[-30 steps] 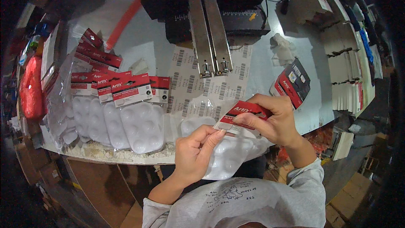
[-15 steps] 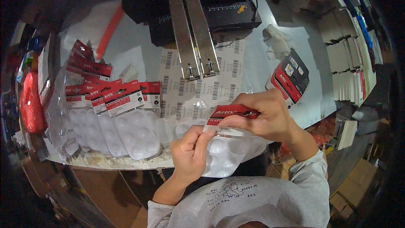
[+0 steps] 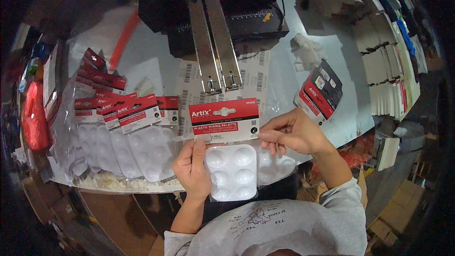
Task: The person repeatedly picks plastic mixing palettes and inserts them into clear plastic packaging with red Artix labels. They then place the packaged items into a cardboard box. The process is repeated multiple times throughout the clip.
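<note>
Between my hands is a bagged white plastic paint palette (image 3: 232,173) with round wells, hanging below a red, black and white header card (image 3: 222,119). The card faces up, spread flat, with a hang hole at its top middle. My left hand (image 3: 193,167) pinches the pack at the card's lower left corner, thumb on top. At the card's lower right edge, my right hand (image 3: 298,132) is closed, thumb and fingers on the corner. Another white palette (image 3: 277,166) lies at the table edge, partly behind the held one and below my right hand.
Finished palette packs (image 3: 154,154) overlap at the left. A black stapling machine (image 3: 218,42) with two metal arms reaches over barcode label sheets (image 3: 187,78). Folded header cards (image 3: 320,92) and a crumpled white piece (image 3: 307,51) lie right; card stacks (image 3: 386,57) line the far right.
The header card has turned from tilted to flat and facing up, and moved left. My right hand has slid from on top of the card to its right corner; my left hand shifted left.
</note>
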`<state>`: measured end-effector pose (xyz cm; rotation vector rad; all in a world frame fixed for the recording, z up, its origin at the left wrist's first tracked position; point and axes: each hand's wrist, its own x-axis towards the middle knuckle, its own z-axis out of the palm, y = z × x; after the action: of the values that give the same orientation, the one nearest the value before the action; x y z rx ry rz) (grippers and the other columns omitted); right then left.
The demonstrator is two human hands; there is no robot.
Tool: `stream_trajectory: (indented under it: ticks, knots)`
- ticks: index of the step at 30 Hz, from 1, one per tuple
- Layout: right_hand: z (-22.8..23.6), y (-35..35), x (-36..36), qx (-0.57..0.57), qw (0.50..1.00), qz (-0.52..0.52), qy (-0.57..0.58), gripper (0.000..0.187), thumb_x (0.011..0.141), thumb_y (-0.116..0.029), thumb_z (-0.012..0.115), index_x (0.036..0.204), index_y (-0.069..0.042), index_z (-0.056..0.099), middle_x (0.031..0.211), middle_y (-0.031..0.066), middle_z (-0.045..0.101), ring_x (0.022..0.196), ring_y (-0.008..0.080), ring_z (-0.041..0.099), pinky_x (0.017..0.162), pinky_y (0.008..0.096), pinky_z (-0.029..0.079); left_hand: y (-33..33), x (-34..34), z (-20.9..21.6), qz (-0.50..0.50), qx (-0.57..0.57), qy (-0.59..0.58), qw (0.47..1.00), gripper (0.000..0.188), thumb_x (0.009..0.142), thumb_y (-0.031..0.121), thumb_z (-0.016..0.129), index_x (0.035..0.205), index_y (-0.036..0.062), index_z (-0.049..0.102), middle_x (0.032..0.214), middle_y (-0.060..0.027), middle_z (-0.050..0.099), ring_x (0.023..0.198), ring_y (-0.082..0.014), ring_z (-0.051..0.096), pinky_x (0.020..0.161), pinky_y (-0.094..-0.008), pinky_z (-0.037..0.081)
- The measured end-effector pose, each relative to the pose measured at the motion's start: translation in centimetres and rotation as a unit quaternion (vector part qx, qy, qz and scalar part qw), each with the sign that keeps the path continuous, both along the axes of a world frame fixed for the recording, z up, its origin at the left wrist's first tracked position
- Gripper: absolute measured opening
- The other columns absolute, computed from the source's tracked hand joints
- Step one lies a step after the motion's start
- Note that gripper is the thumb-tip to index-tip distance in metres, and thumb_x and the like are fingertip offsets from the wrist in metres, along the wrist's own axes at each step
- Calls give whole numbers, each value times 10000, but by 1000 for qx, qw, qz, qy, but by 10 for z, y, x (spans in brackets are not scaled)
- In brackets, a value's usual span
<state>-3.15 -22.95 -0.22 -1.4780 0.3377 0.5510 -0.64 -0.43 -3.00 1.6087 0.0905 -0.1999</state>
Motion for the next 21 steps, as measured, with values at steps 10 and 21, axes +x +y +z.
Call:
stream_trajectory:
  ticks: [10, 21]
  knots:
    - [-19, 16, 28, 98, 984, -151, 7, 163, 839, -135, 603, 825, 24, 639, 702, 74, 618, 550, 110, 564, 482, 218, 452, -14, 36, -15, -34, 140, -22, 989, 255, 946, 200, 415, 823, -5, 506, 691, -84, 528, 659, -111, 460, 643, -256, 408]
    - [-35, 16, 53, 49, 973, -186, -126, 154, 853, -120, 583, 794, 21, 602, 643, 49, 572, 522, 99, 531, 502, 228, 431, -28, 55, -20, 1, 142, -61, 988, 259, 948, 182, 408, 790, -13, 471, 670, -66, 508, 639, -100, 437, 593, -247, 376]
